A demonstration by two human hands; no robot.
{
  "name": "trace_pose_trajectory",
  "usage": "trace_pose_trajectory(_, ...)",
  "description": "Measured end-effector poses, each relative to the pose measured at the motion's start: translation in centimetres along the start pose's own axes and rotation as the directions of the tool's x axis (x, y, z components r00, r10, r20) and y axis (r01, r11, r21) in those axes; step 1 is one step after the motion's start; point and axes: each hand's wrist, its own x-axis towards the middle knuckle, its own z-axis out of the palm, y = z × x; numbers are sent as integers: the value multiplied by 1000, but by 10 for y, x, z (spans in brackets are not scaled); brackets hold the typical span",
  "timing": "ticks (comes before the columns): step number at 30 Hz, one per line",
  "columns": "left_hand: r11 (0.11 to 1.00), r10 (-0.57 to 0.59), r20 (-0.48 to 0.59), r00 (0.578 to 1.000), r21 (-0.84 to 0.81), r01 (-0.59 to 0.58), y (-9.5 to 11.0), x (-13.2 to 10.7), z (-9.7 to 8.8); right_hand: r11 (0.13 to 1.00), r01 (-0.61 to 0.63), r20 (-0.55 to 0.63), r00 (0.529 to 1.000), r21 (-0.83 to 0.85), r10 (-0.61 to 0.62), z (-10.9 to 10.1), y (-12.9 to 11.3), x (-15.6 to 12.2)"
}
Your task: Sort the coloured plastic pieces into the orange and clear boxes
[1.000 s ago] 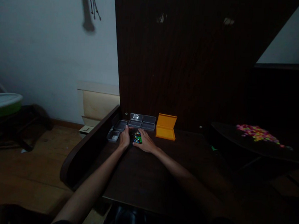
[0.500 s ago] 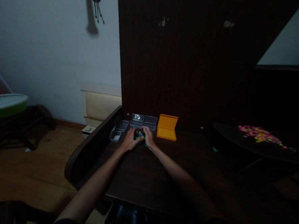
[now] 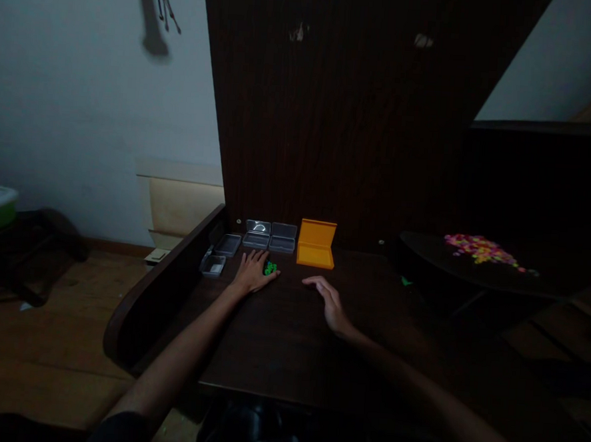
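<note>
My left hand [image 3: 253, 272] lies on the dark wooden table with its fingers spread, beside a small heap of green pieces [image 3: 270, 268]. The heap sits between its thumb and forefinger, and part of it is hidden by the hand; the pieces are too small to name. My right hand [image 3: 331, 303] is farther right, apart from the heap, with its fingers stretched out and nothing held. Behind the hands stand open clear plastic boxes [image 3: 283, 245] and an open orange box [image 3: 316, 255] with its lid up. Another clear box [image 3: 212, 266] at the left holds something whitish.
A raised wooden side panel [image 3: 166, 290] borders the table [image 3: 268, 346] on the left, and a tall dark board [image 3: 301, 128] rises behind. On a dark surface to the right lies a pile of pink and yellow pieces [image 3: 484, 250]. A green scrap [image 3: 406, 281] lies near it.
Both hands were cupped around the heap. My right hand has drawn away to the right and toward me, while my left hand stays beside the pieces. The view has turned slightly right.
</note>
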Motion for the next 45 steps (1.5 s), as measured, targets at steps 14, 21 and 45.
trace_pose_trajectory(14,973,216,-266,940,-26,-231,-2,-2,-9,923,11,44,999,-385,6,-95,-2,-37)
trace_pose_trajectory(21,887,437,-178,882,-74,-455,33,-34,-21,778,47,205,973,-626,106,-96,-17,-35)
trace_pose_trajectory(45,868,493,157,856,-155,-471,56,-54,8,677,181,390,905,-713,169,-54,7,-23)
